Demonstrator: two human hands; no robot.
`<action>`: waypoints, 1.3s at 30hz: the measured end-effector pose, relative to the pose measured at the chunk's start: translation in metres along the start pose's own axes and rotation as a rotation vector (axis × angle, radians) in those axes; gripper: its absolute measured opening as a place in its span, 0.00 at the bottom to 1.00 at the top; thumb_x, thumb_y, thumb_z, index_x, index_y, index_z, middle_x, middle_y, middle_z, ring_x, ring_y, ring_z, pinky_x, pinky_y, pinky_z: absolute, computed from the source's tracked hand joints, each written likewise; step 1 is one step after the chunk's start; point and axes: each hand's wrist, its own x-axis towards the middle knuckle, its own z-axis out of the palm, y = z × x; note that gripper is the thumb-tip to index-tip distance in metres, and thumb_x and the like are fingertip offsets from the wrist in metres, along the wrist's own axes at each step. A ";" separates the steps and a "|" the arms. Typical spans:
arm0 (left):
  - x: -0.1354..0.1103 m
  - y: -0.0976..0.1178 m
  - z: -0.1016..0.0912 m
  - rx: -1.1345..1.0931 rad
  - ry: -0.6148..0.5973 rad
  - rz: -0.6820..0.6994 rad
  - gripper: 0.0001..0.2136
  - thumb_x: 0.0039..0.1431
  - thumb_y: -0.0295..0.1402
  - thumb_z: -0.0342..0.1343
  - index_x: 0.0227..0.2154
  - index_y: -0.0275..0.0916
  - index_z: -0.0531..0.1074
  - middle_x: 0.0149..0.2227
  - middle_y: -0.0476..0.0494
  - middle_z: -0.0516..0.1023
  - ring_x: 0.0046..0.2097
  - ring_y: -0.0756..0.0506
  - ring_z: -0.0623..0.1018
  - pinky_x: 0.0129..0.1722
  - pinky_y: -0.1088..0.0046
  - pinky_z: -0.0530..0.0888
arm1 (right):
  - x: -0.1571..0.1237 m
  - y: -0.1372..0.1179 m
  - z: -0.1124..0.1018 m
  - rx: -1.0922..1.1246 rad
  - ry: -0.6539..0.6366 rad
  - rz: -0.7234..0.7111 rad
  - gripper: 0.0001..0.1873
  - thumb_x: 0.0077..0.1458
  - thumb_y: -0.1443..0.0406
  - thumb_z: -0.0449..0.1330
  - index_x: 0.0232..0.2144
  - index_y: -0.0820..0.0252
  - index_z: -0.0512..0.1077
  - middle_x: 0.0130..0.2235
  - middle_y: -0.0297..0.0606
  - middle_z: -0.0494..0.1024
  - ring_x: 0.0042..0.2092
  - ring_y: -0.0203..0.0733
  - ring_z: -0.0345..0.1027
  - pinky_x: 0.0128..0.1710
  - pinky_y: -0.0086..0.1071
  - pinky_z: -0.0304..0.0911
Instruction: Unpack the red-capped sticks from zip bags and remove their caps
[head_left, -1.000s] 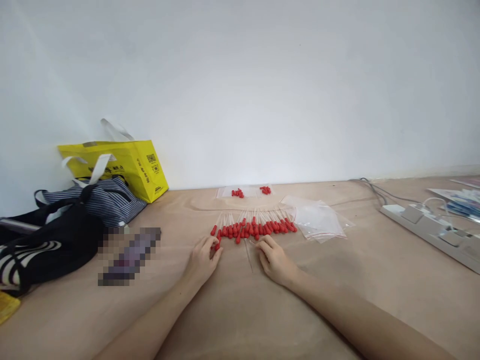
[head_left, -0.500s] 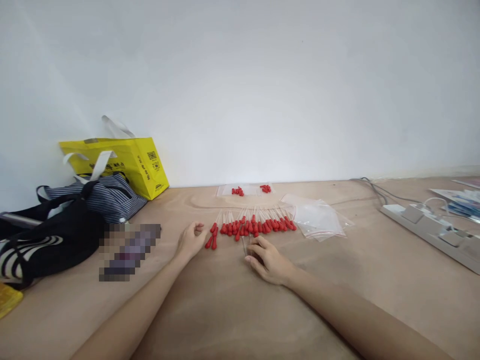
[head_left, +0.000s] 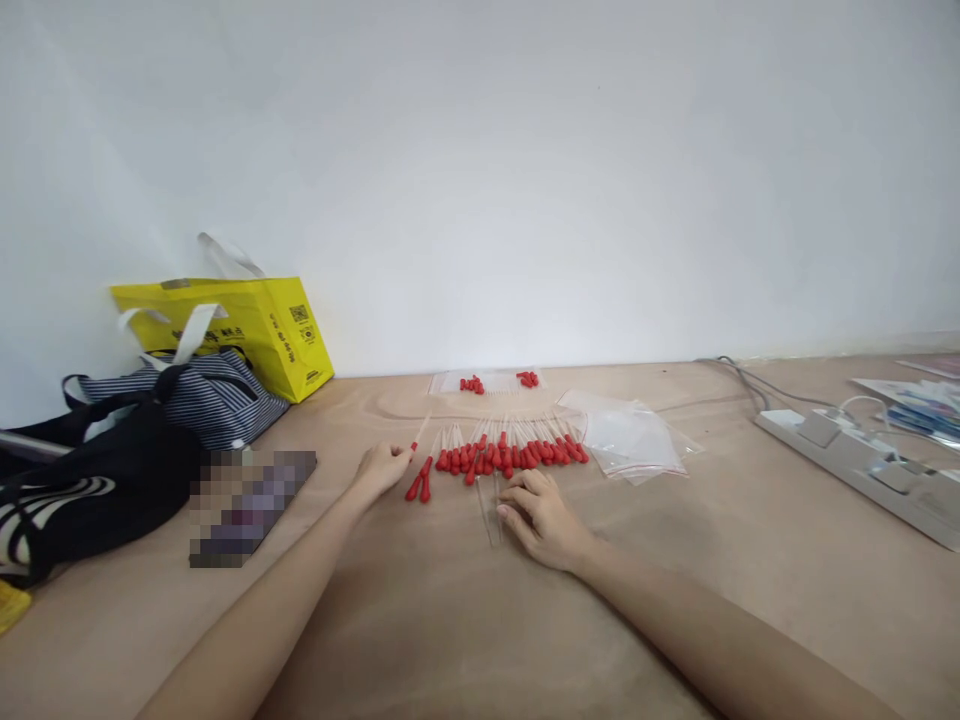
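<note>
Left hand (head_left: 381, 470): fingers closed on the red end of a dropper (head_left: 414, 446), pale tube slanting up and away toward the wall. Just to the right of that hand, loose droppers (head_left: 425, 488), red bulbs spread slightly apart at the near end. Right hand (head_left: 553, 525): fingers curled low over the tabletop (head_left: 420, 610), thumb close beside two slim clear tubes (head_left: 486, 511); cannot tell whether gripping or merely near one. Beyond both hands, a broad row of droppers (head_left: 529, 455), red bulbs at the near end, tubes toward the wall, some bulbs overlapping. At the right end of the row, clear plastic bags (head_left: 637, 440), flat and overlapping. Behind the row, near the wall, two clusters of red bulbs (head_left: 472, 384) over clear plastic. Far left: yellow bag (head_left: 296, 350), striped bag (head_left: 225, 405) and black bag (head_left: 142, 455). Far right: pale power strip (head_left: 847, 465) with plugs and cables.
</note>
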 end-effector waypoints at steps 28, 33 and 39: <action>-0.091 0.032 0.043 0.031 0.292 1.090 0.08 0.58 0.32 0.47 0.32 0.41 0.71 0.37 0.48 0.76 0.41 0.46 0.71 0.42 0.64 0.64 | 0.001 -0.003 -0.003 -0.300 0.147 -0.251 0.08 0.54 0.68 0.51 0.32 0.57 0.70 0.24 0.32 0.70 0.31 0.35 0.57 0.46 0.41 0.45; -0.093 0.028 0.040 0.066 0.289 1.097 0.07 0.56 0.32 0.49 0.28 0.43 0.71 0.38 0.51 0.76 0.43 0.45 0.71 0.48 0.58 0.60 | -0.001 -0.003 -0.005 -0.286 0.131 -0.275 0.09 0.54 0.67 0.50 0.29 0.57 0.70 0.21 0.30 0.68 0.32 0.35 0.57 0.47 0.43 0.43; -0.094 0.028 0.040 0.090 0.274 1.094 0.06 0.55 0.31 0.49 0.29 0.44 0.71 0.41 0.51 0.75 0.46 0.44 0.68 0.51 0.56 0.58 | -0.001 -0.004 -0.005 -0.267 0.130 -0.265 0.09 0.54 0.66 0.51 0.28 0.56 0.70 0.20 0.30 0.68 0.33 0.35 0.58 0.48 0.43 0.41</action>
